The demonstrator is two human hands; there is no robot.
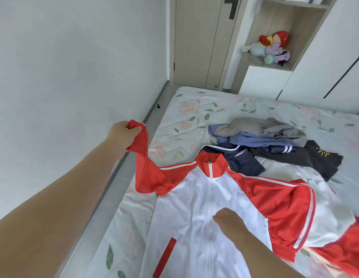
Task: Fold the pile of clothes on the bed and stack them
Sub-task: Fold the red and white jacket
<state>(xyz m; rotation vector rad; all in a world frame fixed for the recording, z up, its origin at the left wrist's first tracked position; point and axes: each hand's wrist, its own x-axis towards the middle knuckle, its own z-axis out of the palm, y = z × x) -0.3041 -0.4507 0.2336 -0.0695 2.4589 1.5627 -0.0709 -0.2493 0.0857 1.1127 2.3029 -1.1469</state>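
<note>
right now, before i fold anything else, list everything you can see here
jacket: one, white front with red sleeves and collar, zipped, lying front up on the near part of the bed
clothes pile: one heap of at least four garments, grey, blue, navy and black, beyond the jacket's collar
bed: one, pale floral sheet, fills the right and lower frame
plush toys: several, red, blue and purple, in an open shelf niche top right
door: one, beige, dark handle, far end
wardrobe: one, white, right of the niche
wall: white, left
floor: grey strip between wall and bed
left hand: grips the red sleeve end, lifted off the bed
right hand: rests on the jacket's white front beside the zip
</note>
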